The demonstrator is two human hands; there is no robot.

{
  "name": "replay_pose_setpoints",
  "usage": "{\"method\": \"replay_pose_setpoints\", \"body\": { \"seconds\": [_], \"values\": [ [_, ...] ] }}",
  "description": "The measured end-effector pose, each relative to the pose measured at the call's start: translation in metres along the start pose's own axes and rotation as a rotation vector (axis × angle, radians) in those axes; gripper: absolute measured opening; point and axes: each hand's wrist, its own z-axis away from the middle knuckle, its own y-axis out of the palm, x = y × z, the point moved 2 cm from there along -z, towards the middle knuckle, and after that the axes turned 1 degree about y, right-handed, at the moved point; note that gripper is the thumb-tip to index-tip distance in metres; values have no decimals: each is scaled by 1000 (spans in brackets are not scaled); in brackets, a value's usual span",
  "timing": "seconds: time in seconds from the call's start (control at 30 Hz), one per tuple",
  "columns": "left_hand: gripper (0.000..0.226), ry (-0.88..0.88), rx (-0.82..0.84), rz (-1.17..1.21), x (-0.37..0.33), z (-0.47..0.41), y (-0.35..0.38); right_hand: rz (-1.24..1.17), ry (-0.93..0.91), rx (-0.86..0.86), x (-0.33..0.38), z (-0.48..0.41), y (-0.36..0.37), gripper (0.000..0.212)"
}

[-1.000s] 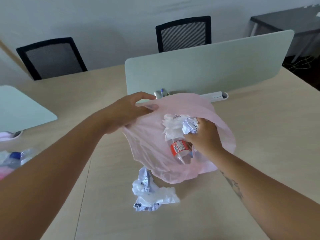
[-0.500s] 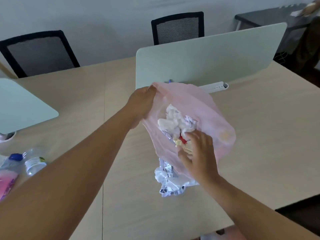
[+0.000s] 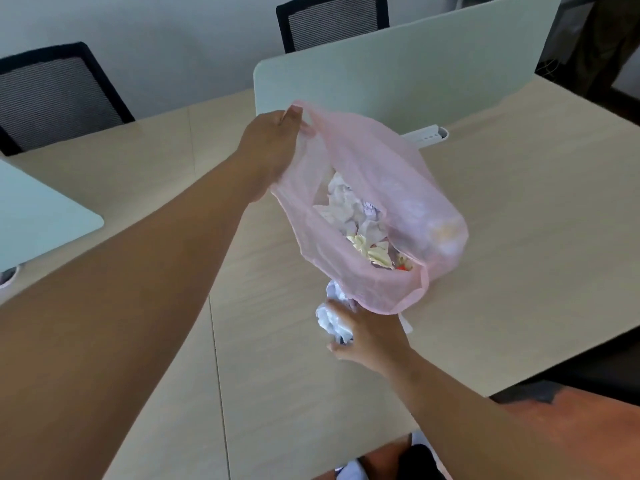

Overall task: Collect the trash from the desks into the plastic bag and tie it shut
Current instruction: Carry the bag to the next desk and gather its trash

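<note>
While my left hand [image 3: 273,147] pinches the bag [image 3: 367,168] by its far upper edge, thumb and fingers pressed together on the thin pink plastic, the bag hangs from that pinch and sags down and to my right. Its mouth gapes toward me. Inside I see crumpled trash [image 3: 349,209]: white and pale yellow paper, with a bit of red low down. The bag's bulging lower end sits low over the desk [image 3: 519,220]; I cannot tell whether it rests there or hangs just clear.

My right hand [image 3: 374,336] is down at the desk, just under the bag's near lip. Its fingers and thumb curl round a white paper wad [image 3: 329,320], fingers on the far side and thumb on the near side. The wad lies outside the bag, directly below the sagging near lip, and its upper part touches or is tucked under the plastic. A corner of white paper shows on the other side of my hand too.

Beyond the bag stands a pale divider [image 3: 398,64], with a white power strip [image 3: 427,135] at its foot. Two black mesh chairs [image 3: 332,22] stand against the wall behind the desk.
</note>
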Motion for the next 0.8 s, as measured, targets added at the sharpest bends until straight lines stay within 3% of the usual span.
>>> {"method": "replay_pose_setpoints", "body": {
  "seconds": [0.13, 0.23, 0.4, 0.53, 0.6, 0.63, 0.7, 0.73, 0.8],
  "values": [
    [44, -22, -2, -17, 19, 0, -3, -39, 81, -170, 6, 32, 17, 43],
    [45, -19, -28, -32, 27, -3, -3, 11, 30, -147, 3, 56, 22, 25],
    [52, -32, -19, -51, 38, -5, -4, -42, -208, -344, 34, 56, -25, 28],
    [49, -43, -14, -39, 39, -1, -10, -136, -73, -482, 45, 13, -92, 21],
    [47, -38, -22, -33, 39, 0, -14, -126, 118, -430, 40, -30, -117, 16],
    [46, -35, -24, -32, 39, 0, -16, -200, 231, -327, 36, -56, -123, 18],
    [44, -28, -20, -22, 38, 1, -17, -519, 374, -110, 37, -97, -132, 11],
    [41, -30, -19, -12, 37, 1, -17, -682, 406, -13, 39, -111, -134, 16],
    [33, -37, -16, 9, 36, 1, -19, -931, 416, 66, 40, -127, -135, 46]
  ]
}}
